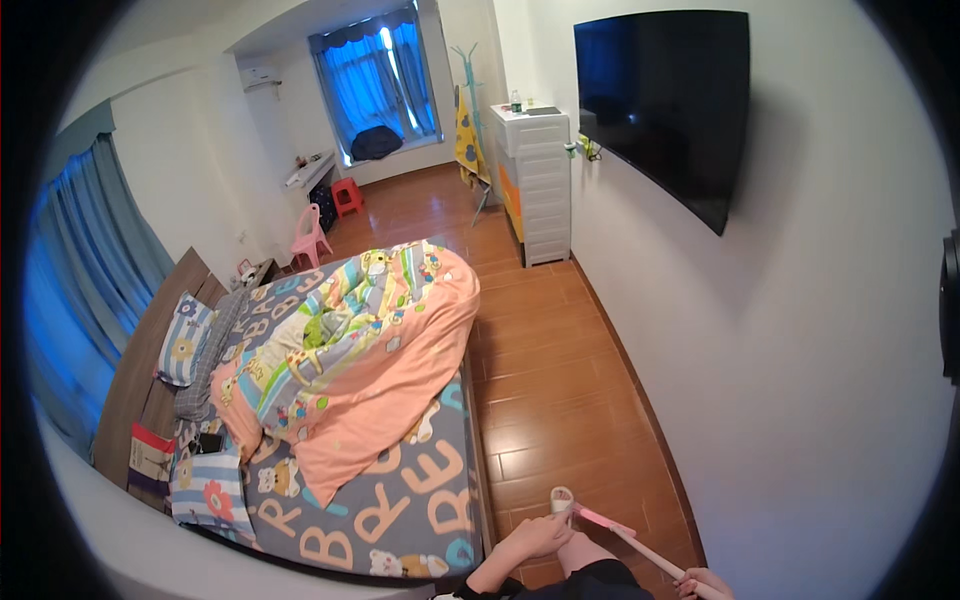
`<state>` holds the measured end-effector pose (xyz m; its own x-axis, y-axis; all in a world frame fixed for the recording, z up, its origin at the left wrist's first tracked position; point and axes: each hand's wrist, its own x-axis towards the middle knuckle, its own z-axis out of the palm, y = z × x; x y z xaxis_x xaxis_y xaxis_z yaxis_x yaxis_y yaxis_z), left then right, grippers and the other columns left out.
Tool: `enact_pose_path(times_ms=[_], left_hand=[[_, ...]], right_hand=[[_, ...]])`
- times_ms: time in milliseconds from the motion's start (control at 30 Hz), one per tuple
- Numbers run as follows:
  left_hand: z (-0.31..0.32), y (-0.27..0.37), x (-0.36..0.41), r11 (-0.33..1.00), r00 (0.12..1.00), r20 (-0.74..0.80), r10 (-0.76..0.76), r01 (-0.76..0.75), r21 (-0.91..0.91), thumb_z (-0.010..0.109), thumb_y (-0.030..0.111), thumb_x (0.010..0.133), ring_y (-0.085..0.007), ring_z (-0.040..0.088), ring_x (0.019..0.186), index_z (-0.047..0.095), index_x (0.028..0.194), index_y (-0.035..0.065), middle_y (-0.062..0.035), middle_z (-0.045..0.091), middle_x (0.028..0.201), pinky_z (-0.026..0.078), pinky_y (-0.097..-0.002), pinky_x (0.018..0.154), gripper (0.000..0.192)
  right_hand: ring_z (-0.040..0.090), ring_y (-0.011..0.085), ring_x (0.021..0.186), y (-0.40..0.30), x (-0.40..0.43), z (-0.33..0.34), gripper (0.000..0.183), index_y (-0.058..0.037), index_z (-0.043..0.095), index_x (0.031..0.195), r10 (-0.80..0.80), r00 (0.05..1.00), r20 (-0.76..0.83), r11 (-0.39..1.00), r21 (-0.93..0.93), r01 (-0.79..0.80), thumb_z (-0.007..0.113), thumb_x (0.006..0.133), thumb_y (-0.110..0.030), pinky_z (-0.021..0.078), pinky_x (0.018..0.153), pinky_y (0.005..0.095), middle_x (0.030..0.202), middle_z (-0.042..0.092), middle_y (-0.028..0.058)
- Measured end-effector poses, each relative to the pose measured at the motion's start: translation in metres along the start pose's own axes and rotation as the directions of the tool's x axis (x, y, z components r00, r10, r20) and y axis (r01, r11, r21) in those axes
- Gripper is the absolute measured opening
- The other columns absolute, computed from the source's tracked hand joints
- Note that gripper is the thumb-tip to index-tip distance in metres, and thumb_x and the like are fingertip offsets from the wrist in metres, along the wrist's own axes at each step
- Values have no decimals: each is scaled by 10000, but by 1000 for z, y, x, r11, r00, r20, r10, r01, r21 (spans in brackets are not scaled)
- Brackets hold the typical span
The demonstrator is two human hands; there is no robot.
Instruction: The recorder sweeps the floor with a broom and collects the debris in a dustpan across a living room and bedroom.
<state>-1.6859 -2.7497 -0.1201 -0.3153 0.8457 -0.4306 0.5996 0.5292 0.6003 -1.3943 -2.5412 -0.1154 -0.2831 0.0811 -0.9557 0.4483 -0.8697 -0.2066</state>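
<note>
At the bottom right of the head view, my right hand point(703, 583) is closed around a pale pole point(651, 553). The pole slants up and left to a pink, narrow head point(604, 519), which looks like that of a broom or mop. My left hand point(541, 534) hangs in front of my leg, close to the left end of the pink head; whether its fingers touch or hold anything cannot be told. A light slipper point(561, 498) on my foot shows just beyond it on the brown tiled floor point(555, 420).
A bed with a patterned sheet point(285, 517) and a rumpled peach quilt point(375, 405) fills the left. A wall-mounted television point(664, 112) hangs at right. Farther off stand a white drawer cabinet point(547, 187), a coat rack point(471, 82), a pink chair point(309, 238) and a red stool point(347, 196).
</note>
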Motion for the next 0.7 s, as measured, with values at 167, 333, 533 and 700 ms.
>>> enact_pose_path(times_ms=[167,333,533,700], left_hand=[[-107,-61,74,974,974,-42,-221,218,-69,394,380,816,-368,516,934,327,1206,65,-244,523,1015,415,-448,777,506],[-189,-141,130,881,892,-278,-356,222,-417,416,388,815,-383,487,980,366,1172,4,-258,513,1037,389,-411,834,527],[-305,-244,204,755,822,-73,-564,479,-448,435,398,801,-373,488,986,361,1171,-12,-264,516,1026,387,-390,844,557],[-427,-334,289,799,777,-307,-550,382,-465,449,365,793,-374,484,992,380,1154,-25,-265,508,1039,378,-398,856,536]], right_hand=[[315,63,319,-155,45,102,129,-125,399,649,83,993,85,987,-147,-70,457,758,-161,282,285,205,469,362,-57],[395,41,374,-278,148,156,67,5,395,772,141,936,321,989,-16,-144,428,725,-29,315,349,183,492,407,-26],[398,39,384,-439,232,305,53,-31,380,748,205,950,237,968,-194,-161,424,739,-59,316,354,187,496,409,-32],[405,34,361,-556,250,457,82,2,399,791,135,965,224,978,-187,-93,409,728,-50,293,324,185,505,397,-26]])
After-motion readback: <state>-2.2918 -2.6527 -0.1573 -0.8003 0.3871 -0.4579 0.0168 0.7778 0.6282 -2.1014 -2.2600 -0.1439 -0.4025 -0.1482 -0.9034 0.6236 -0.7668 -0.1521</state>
